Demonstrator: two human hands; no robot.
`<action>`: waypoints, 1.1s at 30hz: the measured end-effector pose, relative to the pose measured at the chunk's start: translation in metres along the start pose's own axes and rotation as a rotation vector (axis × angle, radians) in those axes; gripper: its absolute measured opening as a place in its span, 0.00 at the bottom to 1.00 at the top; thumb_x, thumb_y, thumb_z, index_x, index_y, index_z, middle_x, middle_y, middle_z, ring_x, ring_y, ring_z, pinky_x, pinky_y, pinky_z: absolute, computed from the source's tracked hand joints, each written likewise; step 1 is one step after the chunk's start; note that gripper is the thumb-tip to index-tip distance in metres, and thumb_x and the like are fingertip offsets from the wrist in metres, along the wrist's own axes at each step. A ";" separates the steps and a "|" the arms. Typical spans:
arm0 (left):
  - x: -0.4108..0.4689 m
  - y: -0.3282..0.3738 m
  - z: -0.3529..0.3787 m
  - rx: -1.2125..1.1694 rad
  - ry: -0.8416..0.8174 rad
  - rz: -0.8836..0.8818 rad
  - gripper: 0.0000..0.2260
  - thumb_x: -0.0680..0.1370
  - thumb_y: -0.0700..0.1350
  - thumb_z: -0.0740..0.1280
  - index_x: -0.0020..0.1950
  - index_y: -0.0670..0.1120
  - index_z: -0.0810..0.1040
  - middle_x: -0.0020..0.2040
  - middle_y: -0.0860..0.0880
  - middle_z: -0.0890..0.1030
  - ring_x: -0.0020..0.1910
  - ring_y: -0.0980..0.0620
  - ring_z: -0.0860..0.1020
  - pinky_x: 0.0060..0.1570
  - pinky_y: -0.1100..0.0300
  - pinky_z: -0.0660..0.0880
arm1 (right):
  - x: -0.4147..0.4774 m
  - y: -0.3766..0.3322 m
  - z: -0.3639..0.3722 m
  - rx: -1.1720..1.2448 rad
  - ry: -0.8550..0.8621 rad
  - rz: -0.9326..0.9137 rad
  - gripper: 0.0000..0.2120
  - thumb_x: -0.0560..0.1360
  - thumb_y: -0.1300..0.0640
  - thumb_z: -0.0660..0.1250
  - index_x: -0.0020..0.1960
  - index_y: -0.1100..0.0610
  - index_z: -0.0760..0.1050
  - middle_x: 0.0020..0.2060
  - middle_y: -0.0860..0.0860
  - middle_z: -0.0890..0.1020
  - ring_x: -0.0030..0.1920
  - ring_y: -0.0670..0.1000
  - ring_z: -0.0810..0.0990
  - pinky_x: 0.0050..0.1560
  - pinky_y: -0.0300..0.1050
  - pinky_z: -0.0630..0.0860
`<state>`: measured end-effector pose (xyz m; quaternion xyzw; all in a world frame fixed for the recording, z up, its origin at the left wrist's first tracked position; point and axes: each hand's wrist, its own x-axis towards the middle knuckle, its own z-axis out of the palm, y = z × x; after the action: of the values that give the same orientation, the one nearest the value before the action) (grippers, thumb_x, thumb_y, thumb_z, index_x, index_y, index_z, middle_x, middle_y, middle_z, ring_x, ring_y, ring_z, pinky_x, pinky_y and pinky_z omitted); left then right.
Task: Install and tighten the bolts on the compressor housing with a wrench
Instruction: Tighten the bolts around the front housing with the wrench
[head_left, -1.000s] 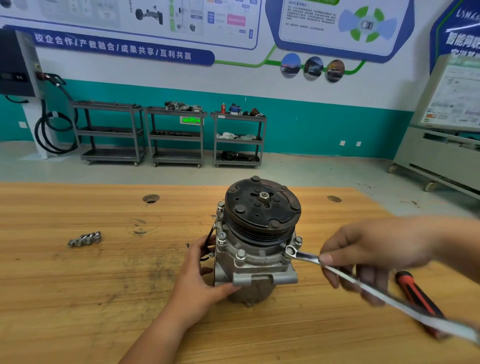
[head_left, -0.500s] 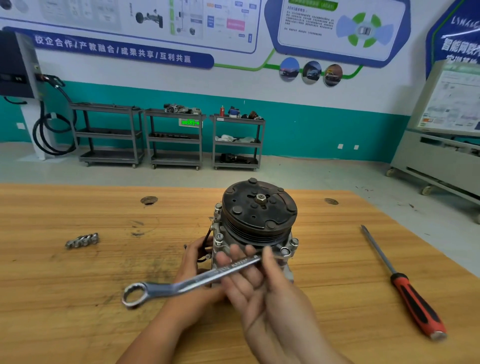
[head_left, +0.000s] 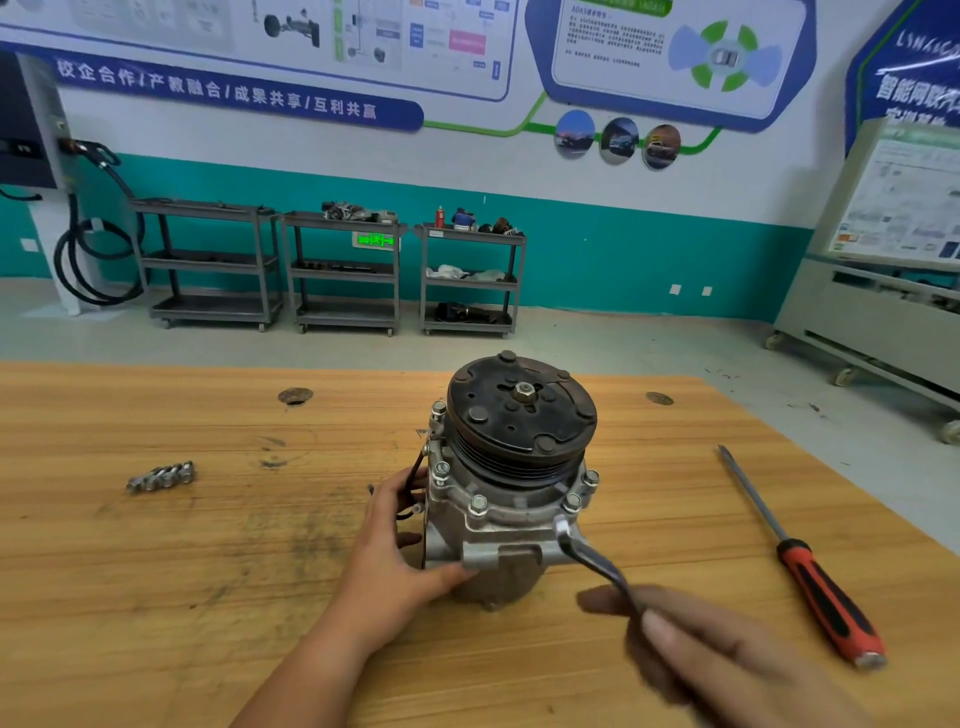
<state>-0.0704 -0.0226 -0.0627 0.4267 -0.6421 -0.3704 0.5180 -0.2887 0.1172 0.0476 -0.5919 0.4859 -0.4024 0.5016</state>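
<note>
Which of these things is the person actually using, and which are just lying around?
In use: compressor, housing bolts, wrench in the right hand, left hand steadying, probably the loose bolts.
Lying about: screwdriver, the carts by the far wall.

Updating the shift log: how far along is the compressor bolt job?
Done: several flange bolts sit in the grey metal compressor housing. In hand: the left hand grips the housing; the right hand holds the silver steel wrench, its end by the front-right bolt; engagement unclear. Left: loose silver bolts lie on the wooden table; tightness unknown.
</note>
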 end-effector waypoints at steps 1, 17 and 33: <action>0.000 0.001 0.000 0.002 0.000 -0.003 0.41 0.51 0.62 0.78 0.61 0.70 0.64 0.62 0.60 0.72 0.61 0.59 0.74 0.54 0.67 0.74 | 0.003 -0.005 -0.019 -0.254 0.057 -0.052 0.12 0.70 0.49 0.63 0.48 0.45 0.84 0.32 0.44 0.80 0.34 0.40 0.76 0.36 0.29 0.69; -0.002 0.006 -0.001 0.002 -0.012 -0.060 0.47 0.46 0.72 0.76 0.61 0.69 0.62 0.64 0.58 0.71 0.60 0.51 0.75 0.59 0.54 0.75 | 0.099 -0.093 -0.078 -1.645 -0.290 -0.161 0.16 0.79 0.42 0.54 0.65 0.38 0.70 0.42 0.32 0.68 0.46 0.36 0.68 0.52 0.34 0.61; -0.003 0.008 -0.002 -0.015 -0.001 -0.038 0.40 0.53 0.55 0.79 0.60 0.65 0.65 0.63 0.58 0.71 0.60 0.52 0.75 0.56 0.56 0.75 | 0.080 -0.084 -0.070 -0.766 -0.578 0.533 0.13 0.79 0.49 0.58 0.51 0.54 0.78 0.31 0.47 0.78 0.33 0.45 0.81 0.36 0.39 0.79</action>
<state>-0.0700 -0.0171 -0.0558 0.4350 -0.6312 -0.3852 0.5139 -0.3252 0.0267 0.1415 -0.6751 0.5734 0.1232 0.4476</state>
